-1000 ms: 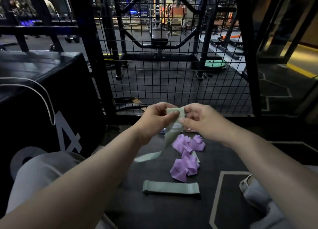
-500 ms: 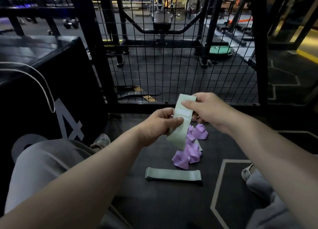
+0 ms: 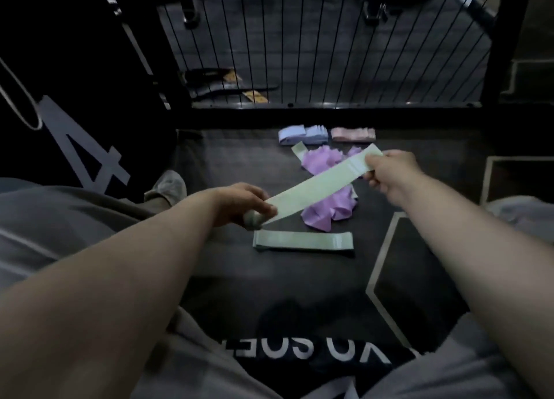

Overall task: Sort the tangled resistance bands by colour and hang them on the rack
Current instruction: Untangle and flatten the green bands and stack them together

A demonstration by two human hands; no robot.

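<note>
The pale green band (image 3: 314, 186) hangs taut above the floor (image 3: 269, 279), its long axis slanting from the left hand (image 3: 239, 204), pinching the near end, away to the right hand (image 3: 389, 171), pinching the far end. Just below, nearer the left hand, a flat green band (image 3: 302, 240) lies left to right, so stacking the held one there likely needs a slight turn clear of the purple tangle (image 3: 326, 211). A white "4" marks the black box (image 3: 75, 54) at left; the upside-down floor lettering (image 3: 299, 349) is cut off and cannot be read whole.
</note>
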